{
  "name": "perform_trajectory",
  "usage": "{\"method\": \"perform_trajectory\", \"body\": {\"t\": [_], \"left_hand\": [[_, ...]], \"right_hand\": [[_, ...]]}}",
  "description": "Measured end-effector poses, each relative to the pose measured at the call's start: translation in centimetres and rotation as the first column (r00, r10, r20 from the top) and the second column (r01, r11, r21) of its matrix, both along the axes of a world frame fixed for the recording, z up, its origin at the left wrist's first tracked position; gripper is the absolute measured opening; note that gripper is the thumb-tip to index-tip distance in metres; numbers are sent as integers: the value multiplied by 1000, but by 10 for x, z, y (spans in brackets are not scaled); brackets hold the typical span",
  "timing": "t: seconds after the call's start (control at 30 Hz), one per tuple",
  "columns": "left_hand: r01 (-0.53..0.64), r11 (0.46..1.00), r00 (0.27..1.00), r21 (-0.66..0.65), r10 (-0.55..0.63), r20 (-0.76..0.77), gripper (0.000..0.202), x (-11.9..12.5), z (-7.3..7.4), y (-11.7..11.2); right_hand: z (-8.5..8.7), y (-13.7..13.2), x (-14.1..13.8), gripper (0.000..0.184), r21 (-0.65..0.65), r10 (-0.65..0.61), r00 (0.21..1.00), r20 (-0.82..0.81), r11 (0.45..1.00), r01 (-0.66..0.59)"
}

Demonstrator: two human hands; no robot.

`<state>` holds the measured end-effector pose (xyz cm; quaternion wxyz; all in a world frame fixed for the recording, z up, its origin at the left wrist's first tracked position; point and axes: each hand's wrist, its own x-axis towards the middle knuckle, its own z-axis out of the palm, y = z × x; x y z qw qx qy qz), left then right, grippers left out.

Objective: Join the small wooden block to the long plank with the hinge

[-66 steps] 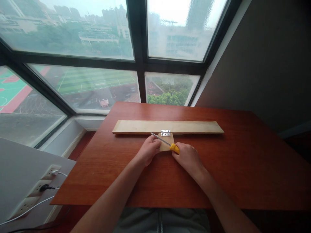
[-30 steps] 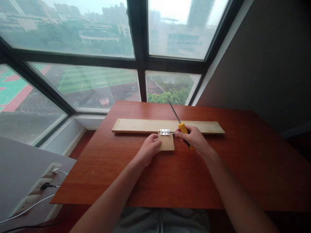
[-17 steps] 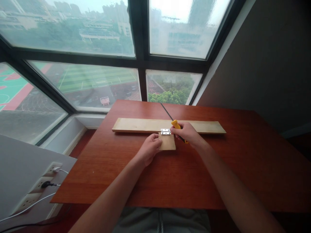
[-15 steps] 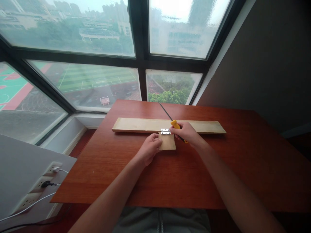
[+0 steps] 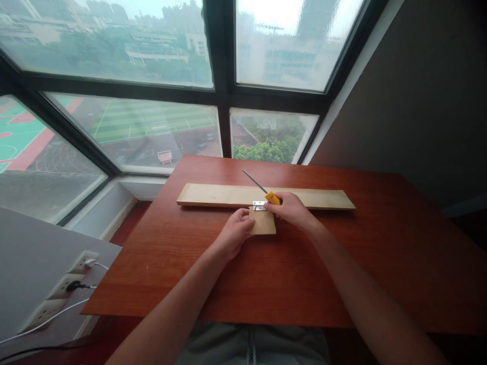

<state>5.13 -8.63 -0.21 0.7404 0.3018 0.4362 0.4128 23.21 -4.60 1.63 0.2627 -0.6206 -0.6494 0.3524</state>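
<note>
A small square wooden board (image 5: 263, 223) lies against the front edge of a long pale plank (image 5: 220, 194). Across the joint sits a silver metal hinge (image 5: 259, 205). My left hand (image 5: 236, 230) is closed on the left edge of the small board. In my right hand (image 5: 289, 209) is a screwdriver (image 5: 272, 198) with a yellow handle, its shaft pointing up and to the left over the plank. The fingertips of that hand touch the right end of the hinge. Part of the handle is hidden in the palm.
Both boards lie on a reddish-brown wooden table (image 5: 160, 274). Large windows (image 5: 152, 121) stand behind it, and a dark wall (image 5: 411, 101) is on the right. Wall sockets (image 5: 63, 286) with plugged-in cables are at the lower left.
The screwdriver has tipped lower and to the left in my right hand, its tip now nearer the plank. My left hand keeps its hold on the small board.
</note>
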Motion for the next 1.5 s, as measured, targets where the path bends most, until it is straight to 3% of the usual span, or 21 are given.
{"method": "perform_trajectory", "body": {"t": [0.17, 0.27, 0.37, 0.47, 0.6, 0.77, 0.87, 1.0, 1.5], "left_hand": [[7, 1000, 1000, -1, -7, 0, 25, -1, -1, 0], [5, 1000, 1000, -8, -5, -12, 26, -1, -1, 0], [6, 1000, 1000, -7, -6, -25, 24, 0, 0, 0], [8, 1000, 999, -8, -8, -39, 21, 0, 2, 0], [6, 1000, 999, -25, -7, -45, 19, 2, 4, 0], [8, 1000, 999, -26, -9, -40, 17, 3, 2, 0], [7, 1000, 999, -23, -8, -36, 18, 3, 1, 0], [5, 1000, 999, -21, -5, -34, 17, 3, 0, 0], [-3, 1000, 1000, -26, 2, -27, 18, 4, -3, 1]], "right_hand": [[11, -4, 4, 30, 54, 1, 999, 41, 999, -3], [26, -7, 9, 29, 95, -1, 999, 44, 995, -3], [48, -10, 18, 43, 168, 44, 994, 104, 984, -61], [74, -16, 27, 50, 306, 86, 975, 207, 941, -148], [113, -27, 32, 27, 463, 123, 930, 346, 840, -283], [147, -31, 31, 37, 542, -67, 948, 312, 832, -120], [154, -28, 27, 36, 580, -111, 945, 308, 809, -94], [153, -25, 19, 30, 602, -85, 930, 358, 782, -160], [147, -19, 10, 26, 590, -63, 899, 432, 774, -229]]}}
